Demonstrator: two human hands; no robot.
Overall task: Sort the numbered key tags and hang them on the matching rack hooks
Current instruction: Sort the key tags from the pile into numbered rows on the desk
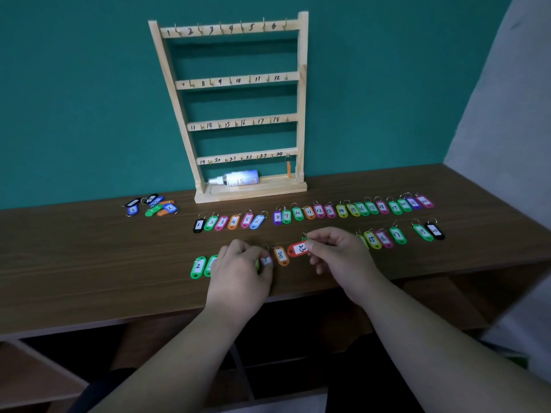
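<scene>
Now, with right hand (337, 251) pinching the red tag (299, 249) by its ring between both hands on the tabletop (89, 263) and left hand (241, 263) fingering a pink tag (266, 260), best slot red by number.

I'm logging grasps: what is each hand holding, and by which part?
Right hand: the red tag, pinched at its ring end. Left hand: fingers on a pink tag on the table; hold unclear.

Rack (235, 114) upright at back of worktop (89, 263) against wall, bottle (235, 177) lying on its base, one tag (288, 169) hung on its lowest right hook, two tag rows (351, 210) before it, loose pile (153, 205) to its left, my hands (241, 263) on nearest row.
</scene>
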